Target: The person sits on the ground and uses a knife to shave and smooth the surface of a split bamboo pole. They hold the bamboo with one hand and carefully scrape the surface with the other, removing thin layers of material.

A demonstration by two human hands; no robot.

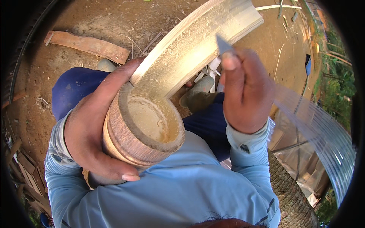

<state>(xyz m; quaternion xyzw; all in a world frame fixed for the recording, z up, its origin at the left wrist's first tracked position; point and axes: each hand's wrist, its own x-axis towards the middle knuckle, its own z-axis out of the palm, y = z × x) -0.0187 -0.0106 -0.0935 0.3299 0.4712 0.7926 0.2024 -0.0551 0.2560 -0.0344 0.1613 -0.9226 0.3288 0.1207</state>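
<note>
Head view: left hand (95, 133) wrapped round bamboo culm (152, 114), long axis running away up-right; right hand (245, 91) fingers clenched on knife (223, 45) just right of it.

A wooden plank (87, 45) lies on the dirt ground (289, 49), with corrugated metal sheeting (323, 133) at the right edge.

dirt ground (91, 19), wooden plank (87, 45), bamboo offcuts (211, 68)
</note>
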